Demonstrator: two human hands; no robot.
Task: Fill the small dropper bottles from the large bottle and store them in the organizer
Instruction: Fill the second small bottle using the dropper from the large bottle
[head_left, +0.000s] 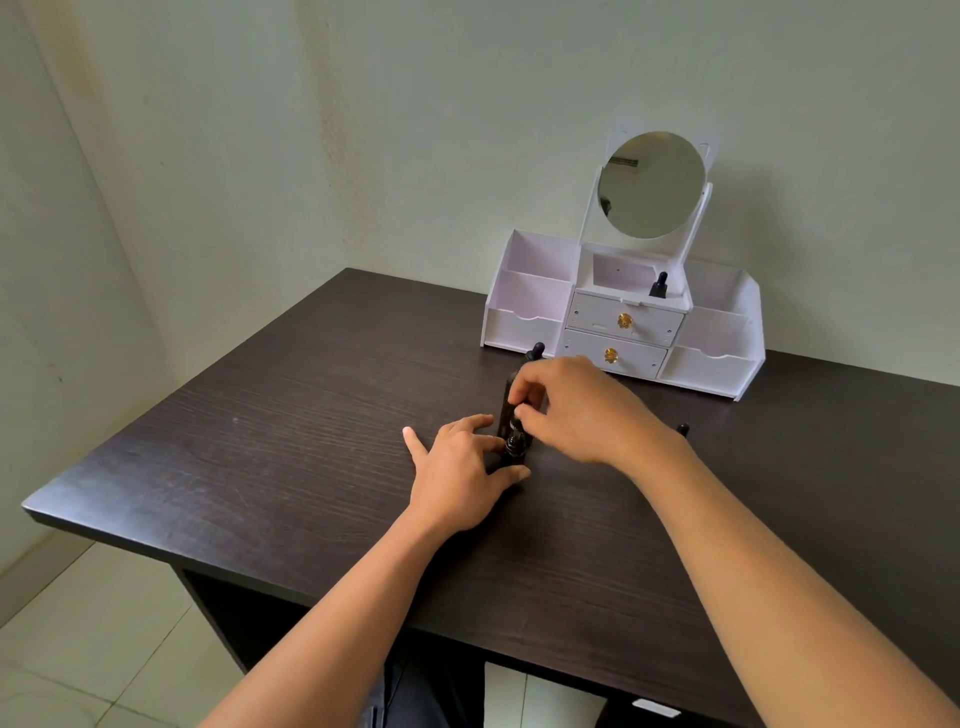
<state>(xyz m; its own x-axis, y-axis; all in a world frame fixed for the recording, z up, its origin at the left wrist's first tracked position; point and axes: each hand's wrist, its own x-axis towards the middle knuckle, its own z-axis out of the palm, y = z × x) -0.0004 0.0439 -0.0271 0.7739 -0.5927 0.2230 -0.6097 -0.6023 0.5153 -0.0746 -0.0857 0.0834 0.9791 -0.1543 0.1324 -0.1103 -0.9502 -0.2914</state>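
Note:
On the dark table, my left hand (457, 467) grips a small dropper bottle (514, 453) between thumb and fingers; its threaded neck is bare. Just above it, the fingertips of my right hand (576, 410) pinch a small dark piece that looks like the dropper cap (519, 413). A taller dark bottle (505, 400) stands right behind, partly hidden by my fingers. A black dropper top (535, 351) pokes up behind my right hand. Another small bottle (683, 429) peeks out past my right wrist. One dropper bottle (660, 286) stands in the top middle compartment of the white organizer (524, 325).
The organizer sits at the table's back right against the wall, with a round mirror (652, 184), two drawers with gold knobs (623, 320) and open side bins. The table's left edge (93, 499) drops to a tiled floor.

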